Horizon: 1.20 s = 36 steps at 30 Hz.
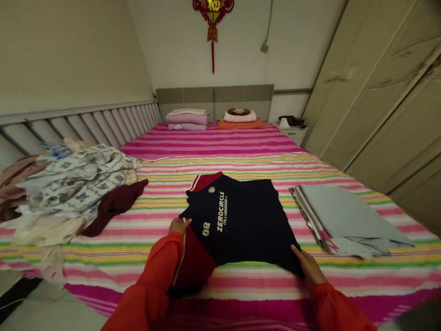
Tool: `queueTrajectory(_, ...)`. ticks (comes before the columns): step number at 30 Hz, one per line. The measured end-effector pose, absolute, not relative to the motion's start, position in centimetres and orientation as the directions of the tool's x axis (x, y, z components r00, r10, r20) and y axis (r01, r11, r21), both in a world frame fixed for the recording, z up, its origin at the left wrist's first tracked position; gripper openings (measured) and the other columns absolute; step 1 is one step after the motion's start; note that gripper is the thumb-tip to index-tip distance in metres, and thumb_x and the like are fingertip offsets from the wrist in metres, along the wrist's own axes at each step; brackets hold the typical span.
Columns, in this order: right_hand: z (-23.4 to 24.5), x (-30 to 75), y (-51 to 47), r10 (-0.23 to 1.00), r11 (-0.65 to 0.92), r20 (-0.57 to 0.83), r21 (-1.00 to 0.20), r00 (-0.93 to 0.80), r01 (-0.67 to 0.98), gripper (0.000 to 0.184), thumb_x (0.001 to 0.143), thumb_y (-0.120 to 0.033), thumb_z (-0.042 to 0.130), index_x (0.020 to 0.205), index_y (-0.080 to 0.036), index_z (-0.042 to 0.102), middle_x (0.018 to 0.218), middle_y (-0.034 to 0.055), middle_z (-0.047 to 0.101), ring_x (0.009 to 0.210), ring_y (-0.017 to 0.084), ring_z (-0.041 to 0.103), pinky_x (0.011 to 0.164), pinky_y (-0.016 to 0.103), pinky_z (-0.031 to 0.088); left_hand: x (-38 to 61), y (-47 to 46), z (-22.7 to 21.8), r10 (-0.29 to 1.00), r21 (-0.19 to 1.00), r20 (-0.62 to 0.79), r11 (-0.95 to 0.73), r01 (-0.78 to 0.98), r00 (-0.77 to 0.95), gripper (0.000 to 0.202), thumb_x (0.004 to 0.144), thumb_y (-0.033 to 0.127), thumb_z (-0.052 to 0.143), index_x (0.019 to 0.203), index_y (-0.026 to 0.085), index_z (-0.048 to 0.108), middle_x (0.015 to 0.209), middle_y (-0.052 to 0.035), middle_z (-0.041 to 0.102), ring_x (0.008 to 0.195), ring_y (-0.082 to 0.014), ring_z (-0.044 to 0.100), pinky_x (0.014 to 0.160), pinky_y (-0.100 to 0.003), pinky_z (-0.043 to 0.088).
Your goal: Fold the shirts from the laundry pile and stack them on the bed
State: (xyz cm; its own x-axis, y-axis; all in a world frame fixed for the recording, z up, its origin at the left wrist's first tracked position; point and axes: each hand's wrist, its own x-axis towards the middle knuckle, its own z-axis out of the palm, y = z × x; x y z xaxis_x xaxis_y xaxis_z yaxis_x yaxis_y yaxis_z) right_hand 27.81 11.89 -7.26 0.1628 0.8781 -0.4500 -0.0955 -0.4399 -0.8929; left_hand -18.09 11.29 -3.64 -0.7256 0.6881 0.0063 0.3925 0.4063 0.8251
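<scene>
A navy T-shirt point(251, 216) with dark red sleeves and white "ZEROCIRCLE" lettering lies spread sideways on the striped bed, its collar end to the left. My left hand point(179, 225) is closed on the shirt near the collar and the near sleeve, which droops toward the bed's front edge. At the hem's near corner, my right hand point(308, 264) pinches the navy cloth between thumb and fingers. The near side of the shirt is slightly lifted and bunched.
A loose heap of clothes point(82, 179) fills the left side, a maroon garment point(117, 207) beside it. Folded clothes point(344, 216) lie stacked to the right. Folded bedding point(188, 119) and an orange pillow point(241, 124) stand by the headboard point(193, 95). A wardrobe point(379, 92) lines the right.
</scene>
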Motion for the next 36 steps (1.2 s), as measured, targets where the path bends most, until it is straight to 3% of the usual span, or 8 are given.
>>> queueTrajectory(5,-7.4,27.9,11.6,0.948,-0.259,-0.244,-0.964,0.204,0.054,0.045,0.052,-0.057,0.071,0.074,-0.017,0.072,0.075,0.0054,0.074,0.083,0.026,0.068,0.078,0.035,0.055,-18.5,9.5,-4.5,0.597,0.862,0.106,0.344,0.373,-0.795,0.034,0.074,0.053,0.051,0.061,0.023,0.042,0.052,0.0066,0.041,0.054,-0.012,0.045,0.053,-0.024,0.037)
queueTrajectory(9,-6.9,27.1,11.8,0.975,-0.178,-0.144,-0.963,0.168,0.203,0.044,0.049,-0.06,0.068,0.064,-0.019,0.068,0.066,0.0044,0.071,0.074,0.025,0.064,0.072,0.035,0.053,-19.8,7.1,-5.4,0.515,0.886,0.08,0.356,0.298,-0.853,0.04,0.072,0.06,0.051,0.06,0.023,0.04,0.047,0.0063,0.041,0.048,-0.0127,0.043,0.046,-0.026,0.037)
queueTrajectory(16,-7.3,26.6,10.5,0.97,-0.224,-0.213,-0.97,0.115,0.094,0.043,0.053,-0.054,0.074,0.075,-0.019,0.064,0.074,0.0043,0.071,0.073,0.022,0.065,0.066,0.032,0.053,-18.7,3.0,-7.4,0.681,0.901,-0.239,0.422,0.104,-0.692,0.046,0.06,0.064,0.068,0.062,0.022,0.051,0.045,0.0007,0.053,0.045,-0.0184,0.054,0.044,-0.031,0.044)
queueTrajectory(23,-7.7,27.6,11.1,0.983,-0.14,-0.093,-0.939,0.159,0.314,0.038,0.058,-0.058,0.061,0.065,-0.02,0.06,0.059,0.0016,0.064,0.062,0.02,0.059,0.059,0.031,0.047,-17.3,1.3,-5.1,0.784,0.891,-0.093,0.34,0.3,-0.614,0.046,0.056,0.059,0.07,0.078,0.019,0.061,0.07,-0.0058,0.07,0.073,-0.0257,0.067,0.063,-0.034,0.054)
queueTrajectory(26,-7.1,27.6,11.1,0.981,-0.108,-0.043,-0.931,0.189,0.35,0.038,0.061,-0.058,0.056,0.07,-0.021,0.06,0.061,0.0013,0.064,0.064,0.019,0.058,0.062,0.031,0.045,-17.1,0.8,-4.3,0.705,0.91,-0.146,0.371,0.185,-0.694,0.048,0.064,0.062,0.063,0.082,0.018,0.061,0.068,-0.0064,0.069,0.071,-0.0252,0.067,0.063,-0.036,0.055)
queueTrajectory(30,-6.6,27.7,10.1,0.983,-0.088,-0.003,-0.885,0.183,0.457,0.039,0.063,-0.06,0.053,0.071,-0.022,0.06,0.063,0.0025,0.066,0.064,0.021,0.059,0.061,0.031,0.044,-15.9,-1.3,-5.4,0.831,0.944,-0.288,0.329,0.004,-0.476,0.057,0.056,0.05,0.078,0.098,0.016,0.06,0.084,-0.0116,0.073,0.079,-0.0279,0.069,0.072,-0.04,0.057)
queueTrajectory(34,-6.9,28.3,9.6,0.983,-0.083,0.023,-0.828,0.182,0.554,0.036,0.068,-0.058,0.053,0.071,-0.023,0.062,0.062,0.004,0.067,0.062,0.022,0.061,0.059,0.031,0.044,-15.9,-3.8,-7.3,0.853,0.965,-0.16,0.24,0.101,-0.496,0.083,0.046,0.042,0.083,0.119,0.018,0.053,0.108,-0.0117,0.071,0.096,-0.0286,0.067,0.083,-0.038,0.056)
queueTrajectory(36,-7.1,28.6,9.6,0.986,-0.08,0.036,-0.759,0.164,0.647,0.03,0.073,-0.05,0.051,0.075,-0.023,0.063,0.067,0.005,0.069,0.065,0.022,0.063,0.06,0.03,0.044,-17.0,-4.7,-7.5,0.845,0.934,-0.137,0.284,0.217,-0.517,0.081,0.046,0.046,0.079,0.118,0.02,0.055,0.103,-0.0088,0.072,0.092,-0.0273,0.069,0.079,-0.036,0.057)
